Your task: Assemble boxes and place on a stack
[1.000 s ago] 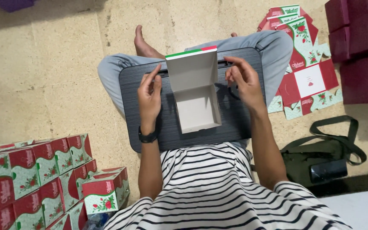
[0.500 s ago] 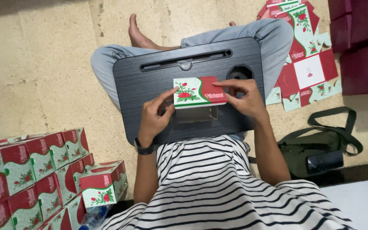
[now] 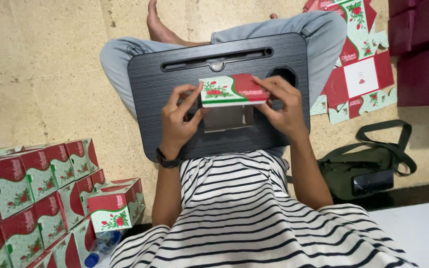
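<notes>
Cardboard box (image 3: 232, 91), small and printed in red, green and white with a rose pattern, is held between 2 bare hands above a black lap desk (image 3: 175, 94). It is gripped at its left end by the left hand (image 3: 180, 118), with the fingers curled around the edge and the thumb beneath. Its right end is pinched by the right hand (image 3: 283, 105), fingers on top. Both hands are closed on the box, and neither is nearer than the other. The long axis of the box runs from left to right, directly between the hands, with the printed lid tilted toward the camera. A grey open panel of the box is seen just below the lid. The lap desk is rested across crossed legs in light jeans. Finished boxes (image 3: 35, 198) are stacked on the floor at the left. Flat unfolded box blanks (image 3: 361, 74) lie at the right, and a dark green bag (image 3: 368, 168) is set nearer the body.
</notes>
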